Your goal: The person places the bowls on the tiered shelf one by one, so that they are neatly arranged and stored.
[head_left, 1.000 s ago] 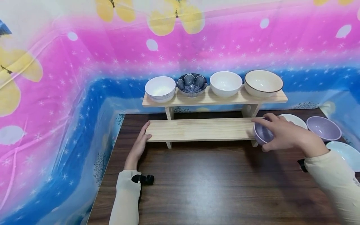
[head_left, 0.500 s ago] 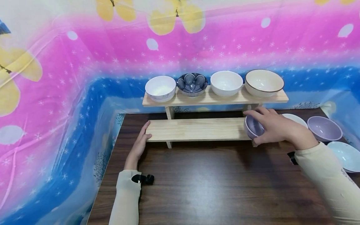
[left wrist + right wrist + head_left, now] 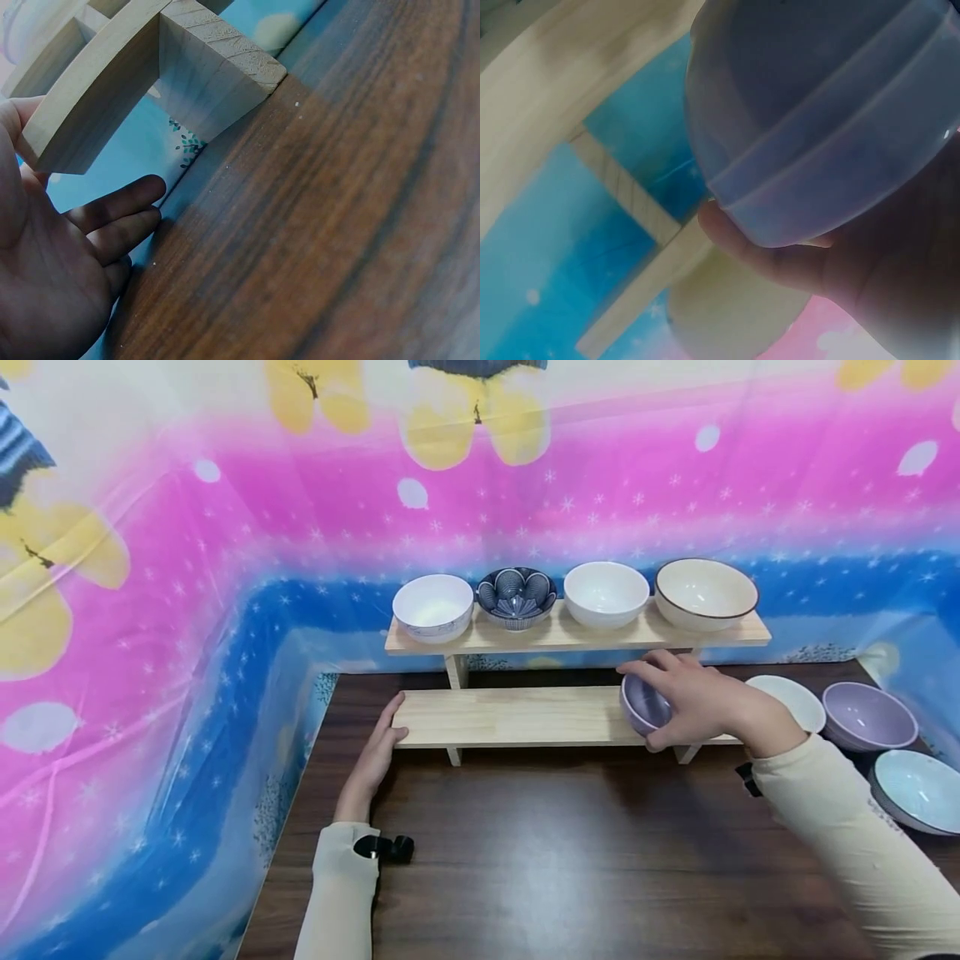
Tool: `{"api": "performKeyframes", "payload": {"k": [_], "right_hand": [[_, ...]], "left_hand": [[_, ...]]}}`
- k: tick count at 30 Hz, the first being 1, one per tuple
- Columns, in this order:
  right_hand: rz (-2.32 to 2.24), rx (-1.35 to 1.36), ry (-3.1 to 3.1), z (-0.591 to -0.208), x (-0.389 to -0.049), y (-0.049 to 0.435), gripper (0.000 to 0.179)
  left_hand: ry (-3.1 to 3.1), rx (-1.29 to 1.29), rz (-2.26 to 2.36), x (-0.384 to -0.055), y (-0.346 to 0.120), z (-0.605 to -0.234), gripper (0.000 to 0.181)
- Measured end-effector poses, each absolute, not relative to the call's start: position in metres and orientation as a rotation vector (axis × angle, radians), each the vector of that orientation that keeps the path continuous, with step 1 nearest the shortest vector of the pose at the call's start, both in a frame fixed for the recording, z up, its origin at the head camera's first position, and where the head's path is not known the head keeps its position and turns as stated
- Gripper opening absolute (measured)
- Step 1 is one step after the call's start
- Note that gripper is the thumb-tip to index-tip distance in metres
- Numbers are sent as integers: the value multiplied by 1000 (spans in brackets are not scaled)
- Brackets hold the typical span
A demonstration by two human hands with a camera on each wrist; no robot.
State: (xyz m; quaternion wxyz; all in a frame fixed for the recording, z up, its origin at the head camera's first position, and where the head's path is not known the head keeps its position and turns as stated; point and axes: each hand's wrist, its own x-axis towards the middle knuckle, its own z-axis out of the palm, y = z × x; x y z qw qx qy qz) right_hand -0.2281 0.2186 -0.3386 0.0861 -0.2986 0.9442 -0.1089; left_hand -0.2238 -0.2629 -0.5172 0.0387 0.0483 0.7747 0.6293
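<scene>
My right hand (image 3: 697, 702) grips a small purple bowl (image 3: 642, 703) by its rim, over the right part of the lower board of a two-tier wooden shelf (image 3: 510, 717). Up close in the right wrist view, the bowl (image 3: 817, 127) is tilted, with a finger and the thumb side of the hand around it. At the board's left end, my left hand (image 3: 372, 758) holds the edge between thumb and forefinger. Its other fingers stretch out beneath the board in the left wrist view, beside the shelf leg (image 3: 214, 75).
Along the upper tier stand a white bowl (image 3: 433, 608), a dark patterned bowl (image 3: 516, 599), another white bowl (image 3: 606, 595) and a cream bowl (image 3: 707, 595). Right of the shelf, a white bowl (image 3: 791, 700), a purple bowl (image 3: 870, 717) and a pale blue bowl (image 3: 921, 789) sit on the table (image 3: 540, 860).
My right hand has carried the purple bowl leftward from the lower board's right end to farther over it. The left hand keeps its place. The head view has tilted slightly up.
</scene>
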Motion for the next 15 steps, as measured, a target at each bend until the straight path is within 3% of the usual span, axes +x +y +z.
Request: {"api": "performKeyframes", "payload": {"k": [15], "right_hand": [[-344, -1010, 2775, -346, -242, 181, 94]], "left_hand": [[2395, 162, 1924, -224, -263, -520, 69]]}}
